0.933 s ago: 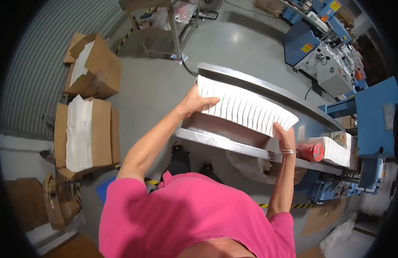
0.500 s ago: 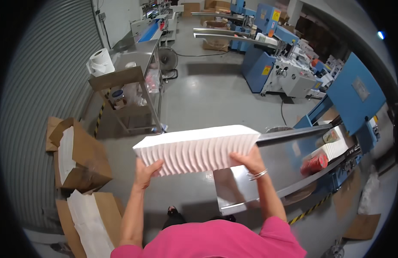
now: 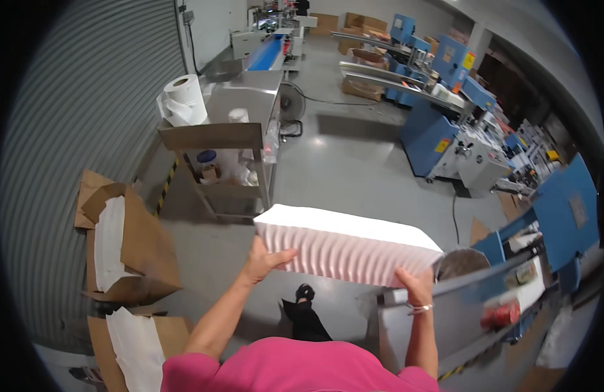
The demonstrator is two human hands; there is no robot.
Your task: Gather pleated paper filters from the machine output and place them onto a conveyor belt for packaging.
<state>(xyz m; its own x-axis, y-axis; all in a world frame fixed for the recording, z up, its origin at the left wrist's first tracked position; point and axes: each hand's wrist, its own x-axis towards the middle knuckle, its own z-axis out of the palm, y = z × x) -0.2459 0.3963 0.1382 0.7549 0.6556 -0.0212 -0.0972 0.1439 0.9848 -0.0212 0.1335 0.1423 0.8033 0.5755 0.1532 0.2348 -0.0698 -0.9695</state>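
A long stack of folded white paper [image 3: 344,251] hangs in the air in front of me, with wavy folds along its near side and a smooth top. My left hand [image 3: 264,262] grips its left end, the thumb pressed on the folded side. At the other end my right hand [image 3: 416,287], a bracelet on its wrist, is closed round the paper. The right end sits lower in view than the left. The fingers under the stack are hidden.
Two open cardboard boxes [image 3: 152,242] with white paper stand at left. Ahead is a steel cart [image 3: 210,136] with a paper roll [image 3: 184,98]. On the right are a metal table [image 3: 459,313] with a red can [image 3: 500,316], a round bin [image 3: 464,262] and blue machines [image 3: 423,134].
My view has swung left, so the cart and machines sit farther right in it. The stack, still between both hands, has shifted right in view and tilted. One foot has come forward.
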